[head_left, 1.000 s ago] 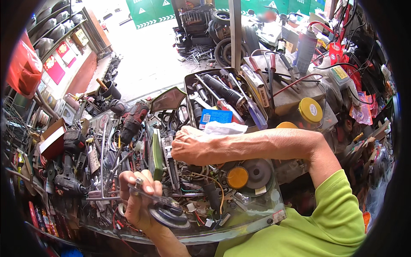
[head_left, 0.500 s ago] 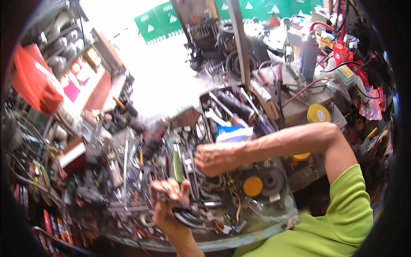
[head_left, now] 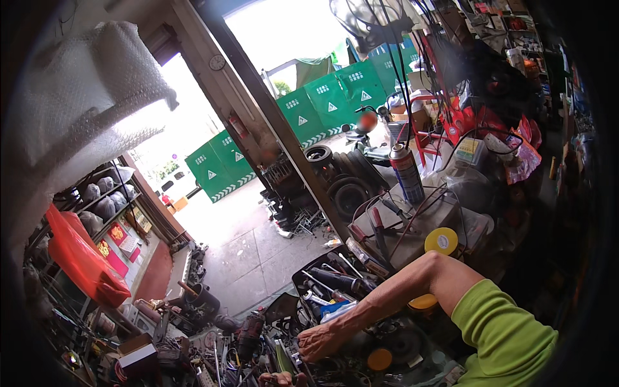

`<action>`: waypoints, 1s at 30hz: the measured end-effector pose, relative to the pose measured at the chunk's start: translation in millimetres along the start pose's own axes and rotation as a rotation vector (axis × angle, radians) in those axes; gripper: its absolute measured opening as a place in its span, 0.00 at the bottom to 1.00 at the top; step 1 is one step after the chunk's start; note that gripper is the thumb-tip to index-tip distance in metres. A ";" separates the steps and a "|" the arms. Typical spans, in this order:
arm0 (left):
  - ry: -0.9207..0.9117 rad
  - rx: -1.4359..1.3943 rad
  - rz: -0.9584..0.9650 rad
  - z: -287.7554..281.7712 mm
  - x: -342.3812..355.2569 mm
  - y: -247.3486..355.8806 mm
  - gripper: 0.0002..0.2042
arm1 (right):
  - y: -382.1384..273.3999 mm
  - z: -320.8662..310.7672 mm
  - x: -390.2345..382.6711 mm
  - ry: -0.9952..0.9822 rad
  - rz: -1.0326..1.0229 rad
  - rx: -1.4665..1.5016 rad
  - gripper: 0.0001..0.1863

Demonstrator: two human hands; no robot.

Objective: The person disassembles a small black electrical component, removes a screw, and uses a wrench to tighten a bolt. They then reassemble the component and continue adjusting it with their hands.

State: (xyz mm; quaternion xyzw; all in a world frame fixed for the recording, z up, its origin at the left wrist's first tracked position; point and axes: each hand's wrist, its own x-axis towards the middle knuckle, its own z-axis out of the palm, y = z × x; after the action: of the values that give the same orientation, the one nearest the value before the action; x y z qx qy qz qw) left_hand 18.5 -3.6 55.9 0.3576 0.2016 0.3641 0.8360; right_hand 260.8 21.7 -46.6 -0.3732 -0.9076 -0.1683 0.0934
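Note:
My right hand (head_left: 320, 342) is closed in a loose fist over the cluttered bench. Its fingertips point down and away, so anything in them is hidden. Only the curled fingers of my left hand (head_left: 278, 379) show at the lower edge, and the frame cuts off what they hold. Between the hands stands a green-handled tool (head_left: 284, 357). Beyond my right hand is a black toolbox (head_left: 298, 278) packed with tools, with a blue-and-white packet (head_left: 336, 311) at its near side. A drill-like power tool (head_left: 250, 335) lies to the left.
A spray can (head_left: 406, 173) and red-handled clamps (head_left: 378, 222) stand on a grey box at the right. Yellow round lids (head_left: 442, 241) sit by my forearm. A red bag (head_left: 87, 258) hangs at the left. A post (head_left: 290, 138) rises behind the bench; tyres (head_left: 349, 197) lie beyond it.
My view has tilted up, so the bench sits lower and the doorway shows. My left hand, earlier in full view with a dark round piece, is now mostly cut off. The right stays a fist.

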 end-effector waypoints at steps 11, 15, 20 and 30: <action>-0.097 -0.163 -0.122 -36.6 11.7 -0.9 0.13 | -37.5 -24.4 11.3 -0.003 0.096 -0.309 0.08; -0.159 -0.174 -0.103 -42.2 11.8 -0.5 0.13 | -52.2 -77.3 22.5 -0.099 0.060 -0.411 0.06; -0.105 -0.110 -0.067 -33.2 10.9 -0.4 0.14 | -56.1 -85.1 23.4 -0.199 0.171 -0.485 0.07; -0.070 0.006 -0.031 -19.8 8.0 -3.1 0.11 | -92.9 -177.8 17.8 0.082 0.731 0.419 0.25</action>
State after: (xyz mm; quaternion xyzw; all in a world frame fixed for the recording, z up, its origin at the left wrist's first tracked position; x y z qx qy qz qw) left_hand 13.3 9.9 39.9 0.3693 0.1787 0.3378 0.8471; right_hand 190.3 -95.2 101.4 -0.6366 -0.7255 0.0496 0.2568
